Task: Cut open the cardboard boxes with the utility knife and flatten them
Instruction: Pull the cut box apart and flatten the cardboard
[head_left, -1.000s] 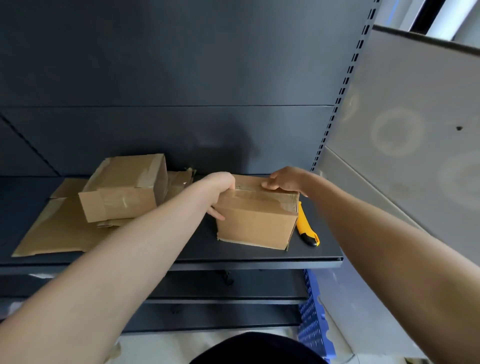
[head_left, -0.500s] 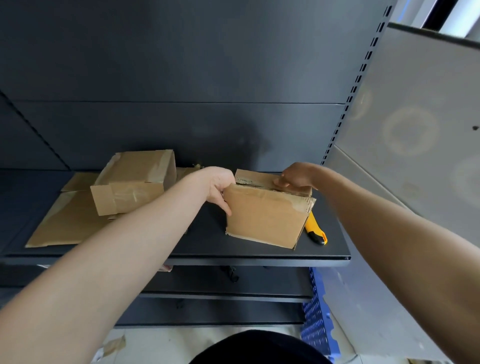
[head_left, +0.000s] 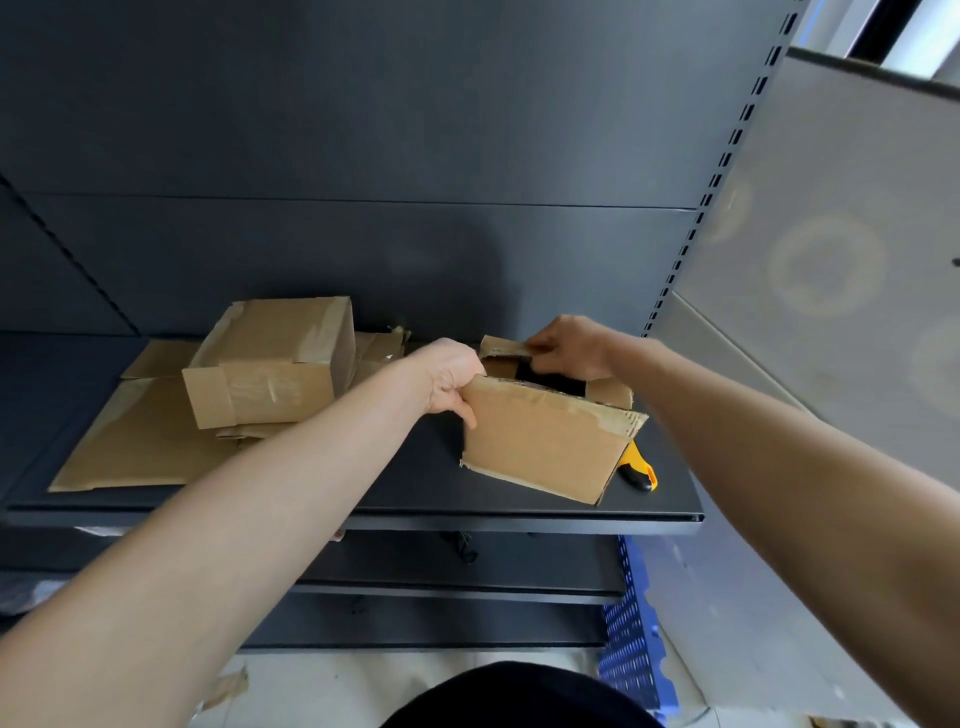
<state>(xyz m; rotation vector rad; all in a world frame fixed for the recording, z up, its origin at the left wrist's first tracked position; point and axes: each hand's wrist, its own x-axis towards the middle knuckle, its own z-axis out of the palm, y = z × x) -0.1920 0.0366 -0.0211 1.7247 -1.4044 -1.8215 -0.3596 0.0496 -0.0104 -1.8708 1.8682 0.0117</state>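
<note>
Now, worked box (head_left: 545, 447): stands on the right half of the shelf (head_left: 363, 514), near its front edge, tipped toward the viewer, with torn tape along its top edge.
Top opening: a dark gap shows between the front face and the far flap (head_left: 501, 345). One second ago the top lay closed under both hands; half a second ago it had only begun to lift.
Left hand (head_left: 449, 382): grips the box's upper left corner, fingers curled over the edge and thumb down the front face.
Right hand (head_left: 569, 348): clamped on the far flap, which stands raised at the back of the opening. How its fingertips lie cannot be told.
Meaning for the task: the top seam appears already cut, so this box has probably passed from cutting to opening. Judging by its still-square shape, the bottom seam and the flattening remain.
Utility knife (head_left: 638, 467): yellow and black, lying on the shelf at the box's right end, partly hidden behind it. Neither hand holds it, and it would need picking up again for any further cut.
Taped box (head_left: 270, 364): well to the left, its tape unbroken as far as can be seen, so probably next in turn.
Flattened cardboard (head_left: 135, 447): lies flat under and around the taped box, apparently finished work.
Surround: a slotted upright (head_left: 691, 223) bounds the shelf on the right; a blue crate (head_left: 631, 639) sits below it.
</note>
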